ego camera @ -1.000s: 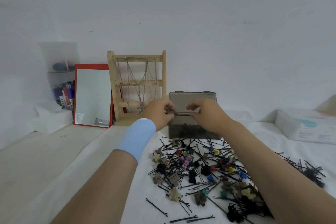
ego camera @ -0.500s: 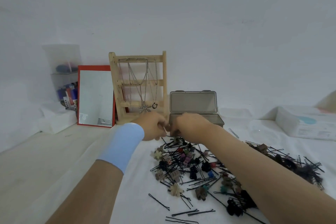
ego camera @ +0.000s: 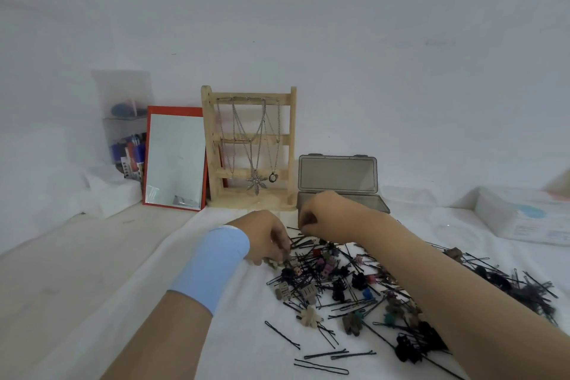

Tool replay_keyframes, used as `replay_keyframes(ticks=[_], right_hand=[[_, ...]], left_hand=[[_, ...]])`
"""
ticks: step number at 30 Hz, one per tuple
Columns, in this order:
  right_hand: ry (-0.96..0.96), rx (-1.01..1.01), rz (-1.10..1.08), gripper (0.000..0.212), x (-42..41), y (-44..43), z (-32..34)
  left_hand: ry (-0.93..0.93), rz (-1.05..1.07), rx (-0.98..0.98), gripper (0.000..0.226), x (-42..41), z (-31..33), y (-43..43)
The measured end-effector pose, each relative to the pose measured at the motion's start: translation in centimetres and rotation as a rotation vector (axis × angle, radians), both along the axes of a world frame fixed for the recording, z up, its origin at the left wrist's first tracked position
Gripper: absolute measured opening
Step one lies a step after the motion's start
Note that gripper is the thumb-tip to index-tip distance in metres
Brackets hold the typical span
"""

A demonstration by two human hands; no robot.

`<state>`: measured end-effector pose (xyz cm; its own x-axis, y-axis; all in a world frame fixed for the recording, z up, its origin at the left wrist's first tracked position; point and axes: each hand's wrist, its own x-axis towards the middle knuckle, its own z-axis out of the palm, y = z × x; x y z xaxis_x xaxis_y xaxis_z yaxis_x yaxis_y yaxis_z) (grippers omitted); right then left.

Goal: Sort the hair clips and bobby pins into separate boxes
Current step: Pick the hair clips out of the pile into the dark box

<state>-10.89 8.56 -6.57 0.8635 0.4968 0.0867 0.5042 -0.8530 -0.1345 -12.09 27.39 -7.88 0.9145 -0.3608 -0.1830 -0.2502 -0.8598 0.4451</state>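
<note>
A heap of black bobby pins mixed with small coloured hair clips lies on the white cloth. Behind it stands a smoky grey plastic box with its lid up. My left hand, with a light blue wristband, rests fingers-down on the heap's left edge, pinching among pins and a beige clip. My right hand hovers curled in front of the box's near wall, above the heap's far edge. What either hand holds is hidden by the fingers.
A wooden jewellery stand with chains stands left of the box. A red-framed mirror leans beside it, with a clear organiser of pens behind. A white carton lies at the right. More pins and dark clips spread right.
Both hands have come down from in front of the box's lid to the heap. The left hand has reached the heap's left edge; the right stays near the box's front.
</note>
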Motion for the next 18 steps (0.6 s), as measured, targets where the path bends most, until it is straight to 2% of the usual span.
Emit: replay_keyframes(ticks=[3,6,12,14,16,18], right_hand=[[0.078,0.099,0.021,0.025,-0.7,0.1,0.4],[0.167,0.053,0.073,0.036,-1.4,0.7,0.2],[0.249,0.083,0.129,0.017,-2.9,0.6,0.9],[0.353,0.125,0.138,0.013,-4.0,0.3,2.0],[0.444,0.078,0.138,0.02,-5.1,0.2,2.6],[0.442,-0.033,0.143,0.027,-5.7,0.3,2.2]], left_hand=[[-0.001,0.003,-0.033,0.017,0.1,0.0,0.3],[-0.002,0.023,-0.063,0.016,0.0,0.0,0.5],[-0.045,0.087,-0.136,0.009,0.3,-0.2,1.7],[-0.071,0.103,-0.153,0.01,0.4,0.0,1.8],[-0.091,0.106,-0.189,0.015,0.5,0.1,1.6],[-0.118,0.093,-0.223,0.021,0.6,0.1,0.9]])
